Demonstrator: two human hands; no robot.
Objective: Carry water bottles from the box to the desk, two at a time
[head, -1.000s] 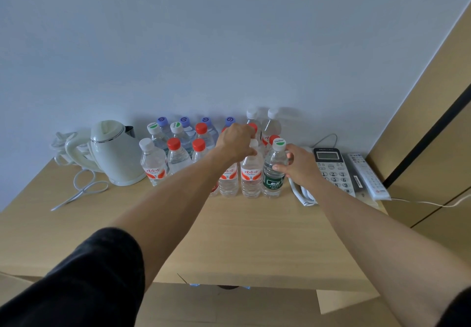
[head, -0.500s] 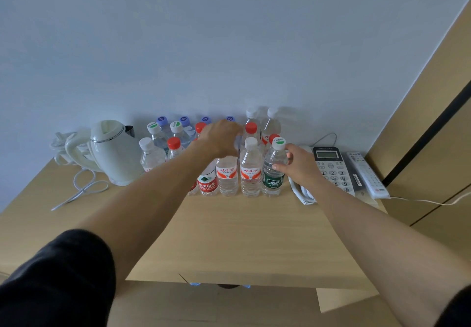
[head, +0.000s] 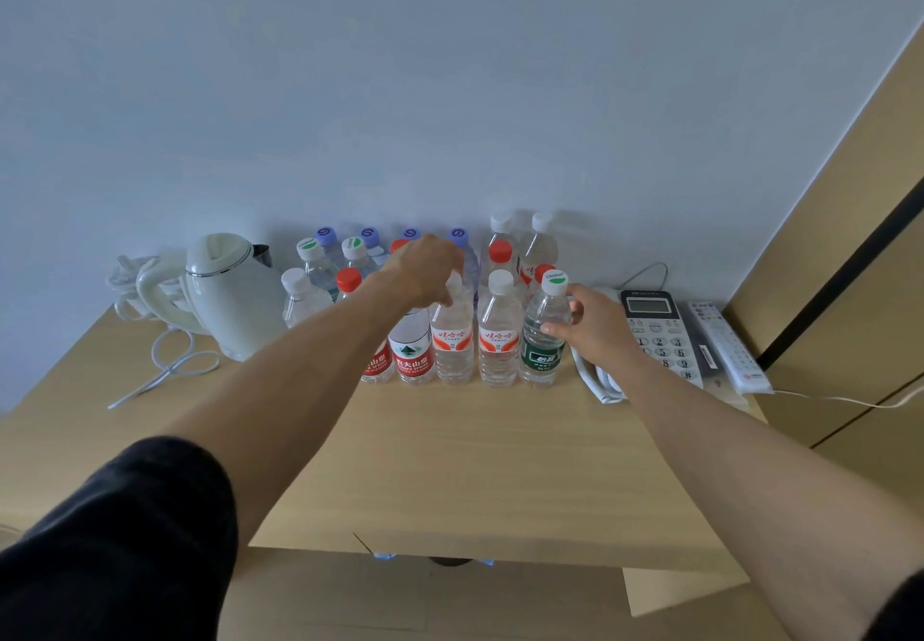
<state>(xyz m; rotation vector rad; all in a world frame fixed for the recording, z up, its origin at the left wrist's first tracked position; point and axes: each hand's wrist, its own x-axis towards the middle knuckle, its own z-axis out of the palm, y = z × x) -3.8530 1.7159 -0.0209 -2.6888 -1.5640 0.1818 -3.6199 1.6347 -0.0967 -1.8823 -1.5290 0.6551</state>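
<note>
My right hand (head: 595, 328) curls its fingers (head: 556, 328) round the green-label bottle (head: 544, 335) on the tabletop (head: 475, 450). My left hand (head: 425, 270) rests atop the red-label bottle (head: 412, 350), its fingers' state hidden.

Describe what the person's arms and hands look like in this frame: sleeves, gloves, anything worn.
Both forearms are bare. The left arm has a dark, near-black short sleeve ending around the elbow; only a sliver of similar dark fabric shows at the right arm's lower corner. The left hand and right hand are ungloved, with no watch, ring or bracelet visible.
</note>
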